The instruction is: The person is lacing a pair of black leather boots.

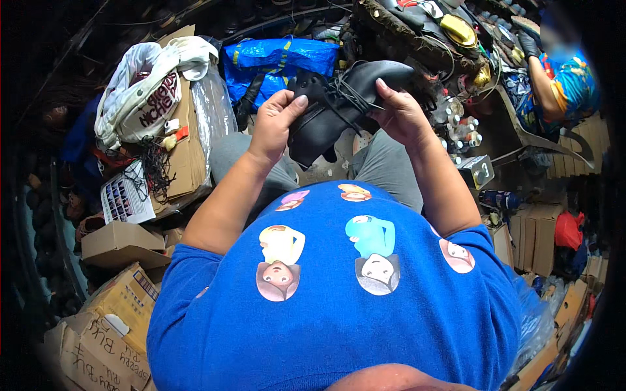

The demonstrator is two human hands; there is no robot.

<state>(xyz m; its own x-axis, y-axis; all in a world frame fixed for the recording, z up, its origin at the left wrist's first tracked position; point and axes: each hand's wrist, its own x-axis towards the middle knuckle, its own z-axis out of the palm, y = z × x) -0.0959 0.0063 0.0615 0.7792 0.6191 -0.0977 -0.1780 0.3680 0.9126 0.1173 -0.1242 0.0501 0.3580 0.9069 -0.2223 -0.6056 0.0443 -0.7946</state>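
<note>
A floppy black leather shoe upper [317, 132] with thin black laces [352, 98] hangs between my two hands, above my knees. My left hand [276, 124] grips its left edge, thumb on top and fingers folded behind. On the other side, my right hand [403, 116] pinches it near the laces, with the thumb raised along the smooth rounded black part [381, 72]. The fingers beneath the leather are partly hidden. Whether this is one piece or two joined by the laces, I cannot tell.
Beyond the shoe upper lies a blue plastic bag [280, 58]. A white cloth bag [147, 91] rests on cardboard at left, with opened boxes [124, 244] nearer. Several small bottles [460, 127] stand at right. Another person's gloved hand [528, 44] shows at far right.
</note>
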